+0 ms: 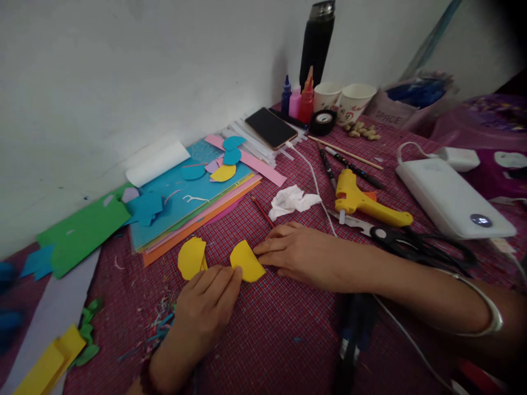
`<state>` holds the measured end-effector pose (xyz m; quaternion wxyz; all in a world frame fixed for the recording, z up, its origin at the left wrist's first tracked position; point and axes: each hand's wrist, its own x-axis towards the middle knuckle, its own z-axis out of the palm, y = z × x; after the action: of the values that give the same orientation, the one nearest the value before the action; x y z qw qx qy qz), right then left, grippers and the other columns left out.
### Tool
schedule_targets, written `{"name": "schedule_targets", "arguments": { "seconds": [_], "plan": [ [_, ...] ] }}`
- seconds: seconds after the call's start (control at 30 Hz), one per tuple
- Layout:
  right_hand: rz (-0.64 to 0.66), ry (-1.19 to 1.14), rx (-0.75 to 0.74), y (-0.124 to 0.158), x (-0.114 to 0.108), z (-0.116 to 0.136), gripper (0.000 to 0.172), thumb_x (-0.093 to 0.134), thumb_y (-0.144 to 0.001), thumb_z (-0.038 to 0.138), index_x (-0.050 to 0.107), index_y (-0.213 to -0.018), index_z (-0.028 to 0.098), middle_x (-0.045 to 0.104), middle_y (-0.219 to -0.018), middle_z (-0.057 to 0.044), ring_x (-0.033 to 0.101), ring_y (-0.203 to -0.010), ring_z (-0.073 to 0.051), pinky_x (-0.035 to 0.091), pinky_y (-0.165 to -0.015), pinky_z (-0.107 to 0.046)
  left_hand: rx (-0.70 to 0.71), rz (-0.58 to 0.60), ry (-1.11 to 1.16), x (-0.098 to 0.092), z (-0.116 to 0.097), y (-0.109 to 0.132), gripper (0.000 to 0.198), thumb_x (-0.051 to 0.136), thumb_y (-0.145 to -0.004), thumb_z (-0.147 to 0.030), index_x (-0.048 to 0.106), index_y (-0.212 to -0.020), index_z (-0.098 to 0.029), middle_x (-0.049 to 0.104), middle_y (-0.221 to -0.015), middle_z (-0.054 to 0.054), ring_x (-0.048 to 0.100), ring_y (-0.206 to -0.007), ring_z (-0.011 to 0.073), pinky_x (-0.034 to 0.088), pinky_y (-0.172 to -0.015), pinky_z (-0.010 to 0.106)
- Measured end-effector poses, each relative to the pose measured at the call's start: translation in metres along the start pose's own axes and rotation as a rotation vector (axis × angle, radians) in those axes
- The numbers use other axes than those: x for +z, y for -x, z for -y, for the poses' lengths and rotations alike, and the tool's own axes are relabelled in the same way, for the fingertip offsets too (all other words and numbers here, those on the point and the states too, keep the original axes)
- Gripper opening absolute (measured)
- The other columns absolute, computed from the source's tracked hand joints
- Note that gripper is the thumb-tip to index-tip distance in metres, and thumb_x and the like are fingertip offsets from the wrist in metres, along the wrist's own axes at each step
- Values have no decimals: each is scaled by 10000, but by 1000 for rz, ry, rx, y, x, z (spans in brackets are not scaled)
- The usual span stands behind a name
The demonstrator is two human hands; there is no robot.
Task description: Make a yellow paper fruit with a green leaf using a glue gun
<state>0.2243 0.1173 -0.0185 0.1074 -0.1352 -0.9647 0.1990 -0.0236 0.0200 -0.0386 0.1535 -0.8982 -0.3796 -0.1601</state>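
A rounded yellow paper piece (247,261) lies on the checked cloth between my hands. My left hand (208,302) has its fingers bent and close together, with a fingertip pressing the piece's lower left edge. From the other side, my right hand (304,257) grips the right edge of the same piece with fingers drawn together; its thumb is partly hidden. Just left of it, more yellow paper pieces (191,258) lie overlapped, close to my left fingers. A pencil (262,211) and a crumpled white tissue (293,201) lie beyond my right hand.
A yellow glue gun (364,203), black-handled scissors (405,241) and a white power bank (457,197) lie at right. Coloured sheets (164,233) are stacked at left, near paper scraps (162,323). A phone (270,128) sits behind, its white cable (315,178) passing under my right arm.
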Motion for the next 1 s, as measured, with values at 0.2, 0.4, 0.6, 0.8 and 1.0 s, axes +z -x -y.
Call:
{"name": "schedule_targets", "arguments": {
  "seconds": [0.2,0.4,0.6,0.8,1.0],
  "plan": [
    [-14,25,2,0,2,0,236,554,-923,170,670,-1128,193,661,-1234,-87,555,-1047,-222,370,-942,-398,8,18,0,0,-1,2,200,524,-922,-65,635,-1088,-55,690,-944,108,621,-881,229,530,-761,369],
    [-23,26,3,0,1,0,245,565,-915,171,674,-1132,205,666,-1223,-84,560,-1043,-221,382,-928,-394,9,24,12,1,0,2,210,501,-930,-67,636,-1090,-52,690,-944,113,624,-889,229,535,-775,374],
    [-12,13,7,0,2,0,252,565,-914,160,670,-1140,198,660,-1249,-76,559,-1067,-222,381,-945,-400,7,35,-2,0,-1,1,208,519,-920,-70,626,-1098,-60,693,-959,113,624,-890,234,526,-763,379],
    [28,10,19,0,-1,1,249,564,-918,149,666,-1142,183,648,-1288,-54,550,-1097,-226,364,-972,-409,-30,29,-13,-1,-3,-2,219,561,-897,-70,622,-1108,-72,687,-948,97,601,-878,227,502,-748,365],
    [33,17,30,0,-2,1,247,564,-919,154,667,-1141,187,649,-1282,-46,542,-1095,-234,369,-957,-416,-40,33,-25,-2,-3,-7,223,557,-895,-74,619,-1108,-89,694,-930,84,607,-848,221,489,-722,359]
  ]
}}
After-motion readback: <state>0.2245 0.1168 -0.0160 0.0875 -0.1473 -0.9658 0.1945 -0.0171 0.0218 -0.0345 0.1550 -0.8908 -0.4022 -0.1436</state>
